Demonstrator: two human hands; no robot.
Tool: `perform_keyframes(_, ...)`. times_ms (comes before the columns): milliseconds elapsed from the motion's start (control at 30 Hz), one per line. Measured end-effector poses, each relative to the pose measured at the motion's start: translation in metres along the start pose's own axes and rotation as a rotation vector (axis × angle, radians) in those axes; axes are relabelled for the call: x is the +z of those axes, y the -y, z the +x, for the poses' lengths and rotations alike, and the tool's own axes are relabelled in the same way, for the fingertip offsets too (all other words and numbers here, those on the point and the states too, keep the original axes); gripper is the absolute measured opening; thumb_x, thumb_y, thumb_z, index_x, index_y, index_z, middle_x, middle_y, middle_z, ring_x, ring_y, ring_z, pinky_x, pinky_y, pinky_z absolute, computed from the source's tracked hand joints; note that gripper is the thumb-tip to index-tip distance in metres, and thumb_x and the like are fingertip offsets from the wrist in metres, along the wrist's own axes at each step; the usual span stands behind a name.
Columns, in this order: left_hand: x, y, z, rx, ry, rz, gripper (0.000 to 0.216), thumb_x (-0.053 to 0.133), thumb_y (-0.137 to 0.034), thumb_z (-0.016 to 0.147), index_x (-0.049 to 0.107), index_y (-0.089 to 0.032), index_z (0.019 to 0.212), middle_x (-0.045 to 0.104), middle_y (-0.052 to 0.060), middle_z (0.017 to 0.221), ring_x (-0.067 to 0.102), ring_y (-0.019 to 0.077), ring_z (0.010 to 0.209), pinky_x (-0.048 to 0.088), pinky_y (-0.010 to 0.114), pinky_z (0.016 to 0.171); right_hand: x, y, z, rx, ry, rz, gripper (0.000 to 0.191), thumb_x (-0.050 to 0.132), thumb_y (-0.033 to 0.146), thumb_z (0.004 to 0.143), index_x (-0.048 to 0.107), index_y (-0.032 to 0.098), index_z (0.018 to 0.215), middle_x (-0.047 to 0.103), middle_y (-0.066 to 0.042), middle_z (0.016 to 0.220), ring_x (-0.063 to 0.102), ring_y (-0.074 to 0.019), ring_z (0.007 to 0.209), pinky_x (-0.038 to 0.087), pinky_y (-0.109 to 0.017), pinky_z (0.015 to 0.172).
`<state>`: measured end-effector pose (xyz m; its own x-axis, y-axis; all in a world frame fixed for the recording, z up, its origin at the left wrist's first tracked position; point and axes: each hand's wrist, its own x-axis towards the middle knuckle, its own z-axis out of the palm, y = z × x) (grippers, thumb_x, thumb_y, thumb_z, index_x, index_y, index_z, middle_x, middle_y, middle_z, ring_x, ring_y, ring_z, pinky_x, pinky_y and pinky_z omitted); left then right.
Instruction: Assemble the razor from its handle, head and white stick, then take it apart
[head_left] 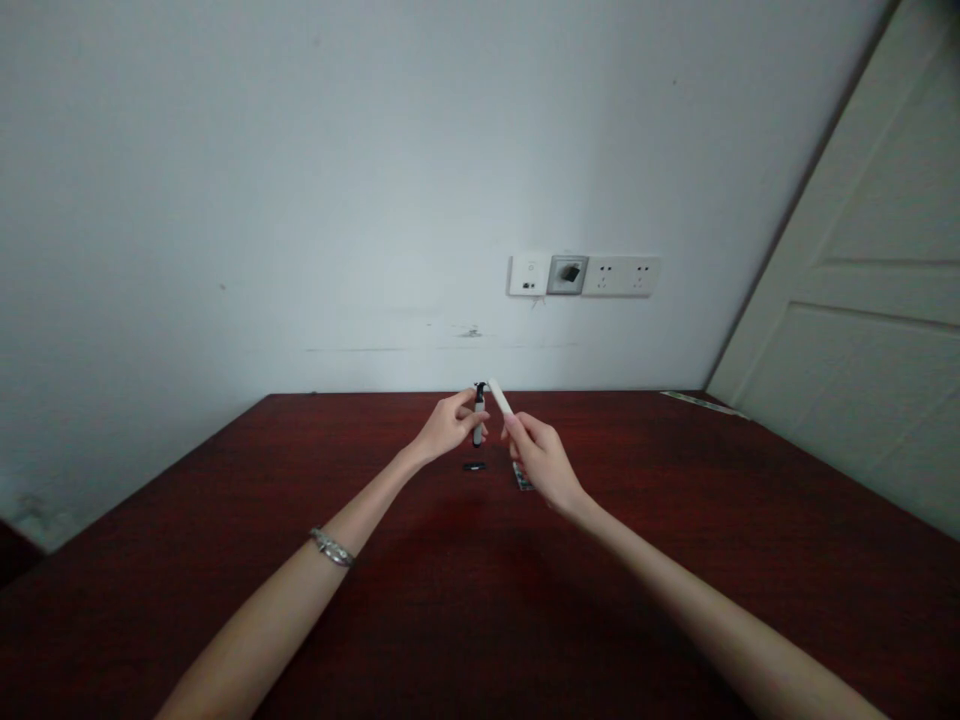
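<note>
My left hand [448, 427] is closed on a slim razor [478, 425] with a pale grey and black handle, held upright with its dark head at the top. My right hand [541, 455] grips a flat white stick [499, 397], tilted so that its upper end comes close to the razor's head. Whether the two touch, I cannot tell. Below the razor, a small black bar-shaped piece [474, 466] lies on the table. A small dark patterned packet [522, 480] is partly hidden behind my right hand.
The dark red wooden table [465, 600] reaches back to a pale wall [360, 200]. Sockets and a switch [585, 275] are set in the wall above it. A white panelled door [862, 270] stands at the right, and a thin pale strip [705, 403] lies near the table's back right corner.
</note>
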<state>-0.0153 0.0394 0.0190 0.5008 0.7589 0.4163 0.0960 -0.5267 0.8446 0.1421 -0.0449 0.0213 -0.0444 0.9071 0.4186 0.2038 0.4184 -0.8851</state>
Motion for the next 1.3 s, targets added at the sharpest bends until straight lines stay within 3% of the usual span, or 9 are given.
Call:
perform_keyframes(267,-0.003,0.000,0.000,-0.054,0.045,-0.026,0.021,0.057,-0.033,0.081,0.046,-0.016,0.085,0.063,0.003,0.062,0.064,0.0159,0.055,0.051,0.025,0.052,-0.037,0.024,0.000,0.099,0.032,0.168,0.035,0.045,0.048,0.083,0.057,0.016,0.091,0.038,0.008,0.054,0.031,-0.0042,0.035,0.026,-0.016,0.030)
perform_keyframes(433,-0.005,0.003,-0.001,-0.133,0.064,-0.024,0.021,0.057,-0.033,0.081,0.046,-0.016,0.087,0.064,0.004,0.065,0.065,0.0164,0.057,0.051,0.025,0.051,-0.055,0.024,-0.015,0.186,0.089,0.043,0.039,0.051,0.049,0.079,0.059,0.013,0.090,0.044,0.006,0.055,0.044,-0.0073,0.037,0.041,-0.021,0.033)
perform_keyframes(567,-0.004,0.004,-0.001,-0.155,0.073,0.005,0.021,0.056,-0.034,0.081,0.047,-0.016,0.088,0.065,0.005,0.068,0.066,0.0171,0.059,0.051,0.024,0.049,-0.061,0.016,-0.028,0.222,0.198,-0.076,0.039,0.053,0.048,0.079,0.063,0.011,0.090,0.052,0.002,0.060,0.049,-0.0080,0.041,0.046,-0.024,0.041)
perform_keyframes(700,-0.006,0.002,-0.001,-0.148,0.049,0.031,0.020,0.055,-0.033,0.081,0.047,-0.015,0.087,0.065,0.005,0.068,0.066,0.0168,0.058,0.051,0.023,0.048,-0.063,0.006,-0.038,0.103,0.284,-0.242,0.032,0.053,0.041,0.082,0.068,0.014,0.090,0.060,-0.004,0.077,0.053,-0.0098,0.055,0.047,-0.025,0.054)
perform_keyframes(933,-0.008,0.000,-0.001,-0.158,0.040,0.070,0.021,0.054,-0.035,0.082,0.047,-0.016,0.087,0.065,0.005,0.068,0.066,0.0161,0.059,0.048,0.020,0.046,-0.052,-0.024,-0.040,-0.158,0.438,-0.506,0.021,0.053,0.026,0.085,0.071,0.019,0.092,0.063,-0.006,0.083,0.057,-0.0155,0.077,0.044,-0.028,0.072)
perform_keyframes(1100,-0.009,0.002,0.000,-0.149,0.028,0.075,0.021,0.054,-0.036,0.081,0.047,-0.016,0.088,0.066,0.005,0.068,0.066,0.0156,0.058,0.048,0.019,0.045,-0.045,-0.039,-0.037,-0.127,0.345,-0.582,0.017,0.056,0.021,0.081,0.072,0.018,0.087,0.064,-0.006,0.084,0.058,-0.0168,0.080,0.043,-0.028,0.074)
perform_keyframes(1300,-0.010,-0.001,-0.001,-0.153,0.018,0.068,0.023,0.054,-0.037,0.081,0.048,-0.016,0.086,0.066,0.006,0.068,0.066,0.0153,0.059,0.049,0.020,0.047,-0.037,-0.030,-0.037,-0.009,0.311,-0.706,0.017,0.056,0.020,0.078,0.072,0.019,0.080,0.066,-0.005,0.077,0.058,-0.0171,0.070,0.041,-0.027,0.066)
